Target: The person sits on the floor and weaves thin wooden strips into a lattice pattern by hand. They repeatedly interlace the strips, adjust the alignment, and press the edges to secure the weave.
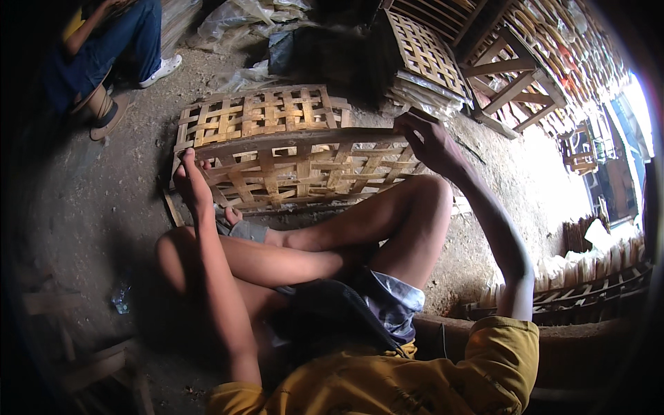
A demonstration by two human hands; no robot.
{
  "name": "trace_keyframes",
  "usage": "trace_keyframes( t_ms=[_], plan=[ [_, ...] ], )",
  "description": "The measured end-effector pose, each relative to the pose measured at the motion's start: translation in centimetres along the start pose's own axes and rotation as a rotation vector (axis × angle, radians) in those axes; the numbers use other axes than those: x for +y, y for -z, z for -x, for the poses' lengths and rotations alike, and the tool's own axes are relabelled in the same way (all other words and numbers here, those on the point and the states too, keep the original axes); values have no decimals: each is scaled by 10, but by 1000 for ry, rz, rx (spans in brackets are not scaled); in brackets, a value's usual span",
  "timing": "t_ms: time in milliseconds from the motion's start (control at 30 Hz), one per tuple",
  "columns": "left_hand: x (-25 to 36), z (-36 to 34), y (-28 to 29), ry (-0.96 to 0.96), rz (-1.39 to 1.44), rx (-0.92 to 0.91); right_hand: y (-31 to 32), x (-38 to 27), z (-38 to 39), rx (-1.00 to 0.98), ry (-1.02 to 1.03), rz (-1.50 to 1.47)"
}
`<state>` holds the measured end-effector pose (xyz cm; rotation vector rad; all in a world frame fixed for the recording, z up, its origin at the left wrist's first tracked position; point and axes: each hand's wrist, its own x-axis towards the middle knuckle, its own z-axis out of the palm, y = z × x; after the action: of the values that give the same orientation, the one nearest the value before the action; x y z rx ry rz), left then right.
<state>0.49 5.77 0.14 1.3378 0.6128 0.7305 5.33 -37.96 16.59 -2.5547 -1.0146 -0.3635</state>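
A woven bamboo panel (303,166) with an open lattice and a dark strip along its upper edge stands tilted in front of my crossed legs. My left hand (194,181) is closed on its left end, with the thumb up by the strip. At the far right end of that strip, the bent fingers of my right hand (434,142) grip the edge. Behind it, a second woven panel (252,114) lies on the ground, partly covered by the first. My foot and a grey cloth (250,231) show just below the held panel.
A stack of woven panels (429,52) stands at the back right beside a wooden frame (515,90). Plastic sheets (238,21) are heaped at the back. Another person's leg (142,41) is at the far left. A wooden stool (97,366) sits at the lower left.
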Motion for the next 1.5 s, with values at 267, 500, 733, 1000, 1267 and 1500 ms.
trace_keyframes(
  t_ms=[267,500,733,1000,1267,1500],
  plan=[
    [-2,-3,-2,-15,113,-30,16,21,15,-31,94,138],
    [5,5,0,-21,-45,3,34,24,2,-186,253,265],
    [-4,-1,4,-130,-141,-19,63,89,39,-136,-290,409],
    [-3,-5,-9,-118,-41,-63,128,138,88,119,-247,596],
    [3,8,-3,-13,29,19,34,10,0,65,-69,-44],
    [-10,-3,1,83,129,36,9,0,-3,112,-125,-64]
  ],
)
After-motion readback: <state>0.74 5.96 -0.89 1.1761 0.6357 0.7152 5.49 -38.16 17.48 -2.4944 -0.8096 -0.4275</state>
